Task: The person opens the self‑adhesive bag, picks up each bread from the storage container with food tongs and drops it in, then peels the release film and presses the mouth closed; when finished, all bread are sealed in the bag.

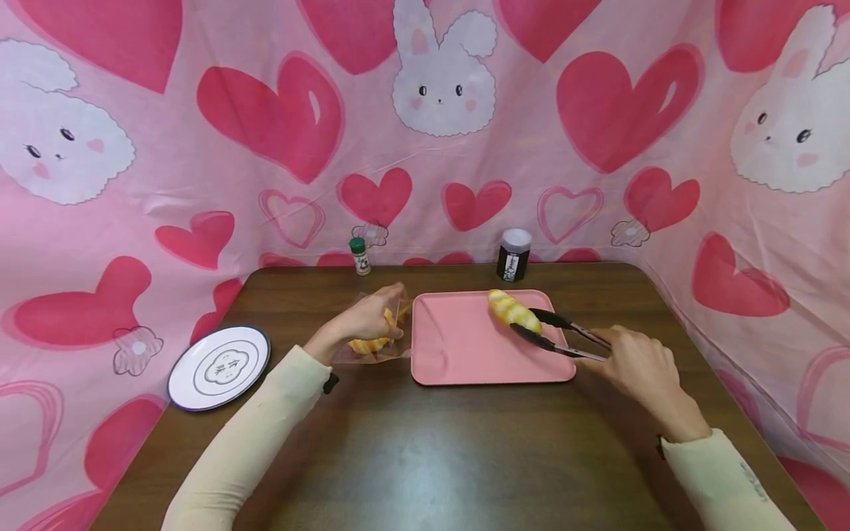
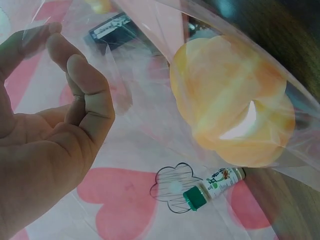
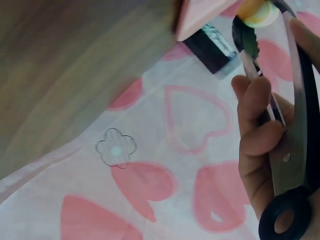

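Observation:
My left hand [image 1: 368,317] is left of the pink tray [image 1: 458,346], pinching the edge of a clear plastic bag [image 1: 381,357]. Inside the bag is golden bread [image 2: 230,95], large in the left wrist view and partly behind the hand in the head view. My right hand [image 1: 640,372] grips metal tongs [image 1: 564,348] with black tips. Between those tips is one end of a long yellow bread roll [image 1: 511,310] with pale stripes, over the tray's right half. In the right wrist view the fingers wrap the tong arms, and the roll shows only at the top edge.
Behind the tray stands a black jar [image 1: 513,258] with a whitish lid. A small green-capped shaker bottle [image 1: 360,258] is at the table's back left. A white plate [image 1: 189,380] with a dark rim lies at the left edge. Patterned pink cloth [image 1: 412,155] hangs around the table.

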The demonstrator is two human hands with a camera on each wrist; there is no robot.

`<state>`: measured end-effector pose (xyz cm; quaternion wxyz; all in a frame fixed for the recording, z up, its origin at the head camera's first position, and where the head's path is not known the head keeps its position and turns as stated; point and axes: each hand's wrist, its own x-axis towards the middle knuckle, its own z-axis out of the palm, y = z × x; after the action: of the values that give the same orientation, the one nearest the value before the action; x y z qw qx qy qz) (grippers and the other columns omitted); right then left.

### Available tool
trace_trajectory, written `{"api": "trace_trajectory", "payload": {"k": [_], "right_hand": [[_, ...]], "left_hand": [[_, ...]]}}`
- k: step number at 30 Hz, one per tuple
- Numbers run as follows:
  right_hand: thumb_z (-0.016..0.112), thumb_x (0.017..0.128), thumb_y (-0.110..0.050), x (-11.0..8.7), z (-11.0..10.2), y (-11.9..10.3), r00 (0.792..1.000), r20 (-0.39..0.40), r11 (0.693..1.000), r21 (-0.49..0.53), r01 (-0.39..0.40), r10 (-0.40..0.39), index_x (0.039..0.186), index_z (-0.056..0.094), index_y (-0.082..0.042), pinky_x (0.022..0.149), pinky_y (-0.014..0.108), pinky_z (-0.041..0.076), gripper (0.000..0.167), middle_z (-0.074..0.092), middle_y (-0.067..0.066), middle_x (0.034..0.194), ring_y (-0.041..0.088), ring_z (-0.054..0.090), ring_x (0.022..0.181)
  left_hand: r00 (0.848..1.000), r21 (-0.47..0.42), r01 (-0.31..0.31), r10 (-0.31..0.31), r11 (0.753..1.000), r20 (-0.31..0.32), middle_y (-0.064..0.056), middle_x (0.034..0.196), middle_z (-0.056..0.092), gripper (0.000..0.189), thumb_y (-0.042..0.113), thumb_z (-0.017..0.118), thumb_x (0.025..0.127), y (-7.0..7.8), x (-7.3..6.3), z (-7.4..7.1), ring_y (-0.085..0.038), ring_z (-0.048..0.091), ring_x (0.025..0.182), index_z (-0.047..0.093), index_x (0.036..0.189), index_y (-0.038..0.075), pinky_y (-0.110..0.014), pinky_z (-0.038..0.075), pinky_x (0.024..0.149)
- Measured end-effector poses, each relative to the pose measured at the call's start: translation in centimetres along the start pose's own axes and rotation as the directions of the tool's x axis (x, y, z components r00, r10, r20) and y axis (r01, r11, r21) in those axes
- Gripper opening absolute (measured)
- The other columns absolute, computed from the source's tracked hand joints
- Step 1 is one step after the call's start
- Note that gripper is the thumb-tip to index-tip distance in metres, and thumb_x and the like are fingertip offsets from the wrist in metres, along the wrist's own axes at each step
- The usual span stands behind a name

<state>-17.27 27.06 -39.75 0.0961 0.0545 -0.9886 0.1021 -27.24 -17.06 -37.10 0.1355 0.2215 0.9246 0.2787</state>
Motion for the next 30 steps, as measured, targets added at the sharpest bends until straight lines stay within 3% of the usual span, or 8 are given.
{"api": "trace_trajectory", "payload": {"k": [8, 19, 30], "right_hand": [[0.082, 0.071, -0.060, 0.0, -1.3, -1.9, 0.994, -0.004, 0.994, 0.026, 0.111, -0.110, 0.118, 0.073, -0.017, 0.053, 0.042, 0.045, 0.064, 0.073, 0.006, 0.099, 0.031, 0.066, 0.081], [0.083, 0.070, -0.059, -0.2, -2.5, -3.5, 0.974, -0.033, 0.973, 0.049, 0.227, -0.225, 0.118, 0.074, -0.021, 0.057, 0.041, 0.047, 0.061, 0.073, -0.005, 0.095, 0.022, 0.066, 0.076], [0.087, 0.067, -0.053, 0.1, -2.6, -4.7, 0.958, -0.033, 0.954, 0.079, 0.288, -0.286, 0.118, 0.074, -0.020, 0.066, 0.039, 0.049, 0.062, 0.074, -0.005, 0.101, 0.017, 0.067, 0.080]], "left_hand": [[1.000, 0.034, 0.000, -0.001, 0.999, 0.013, -0.014, 0.166, 0.023, 0.087, 0.014, 0.077, 0.079, 0.0, 0.1, 0.0, -0.035, 0.039, 0.145, 0.034, 0.154, 0.004, -0.051, 0.037, 0.116], [1.000, 0.035, 0.007, -0.008, 0.999, 0.015, -0.016, 0.166, 0.023, 0.094, 0.015, 0.079, 0.078, 0.3, 0.1, -0.1, -0.034, 0.031, 0.150, 0.029, 0.156, 0.003, -0.051, 0.030, 0.120], [0.999, 0.028, 0.024, -0.025, 0.999, 0.025, -0.013, 0.167, 0.021, 0.096, 0.016, 0.078, 0.079, 0.2, 0.1, -0.1, -0.033, 0.028, 0.151, 0.025, 0.158, 0.005, -0.051, 0.029, 0.121]]}}
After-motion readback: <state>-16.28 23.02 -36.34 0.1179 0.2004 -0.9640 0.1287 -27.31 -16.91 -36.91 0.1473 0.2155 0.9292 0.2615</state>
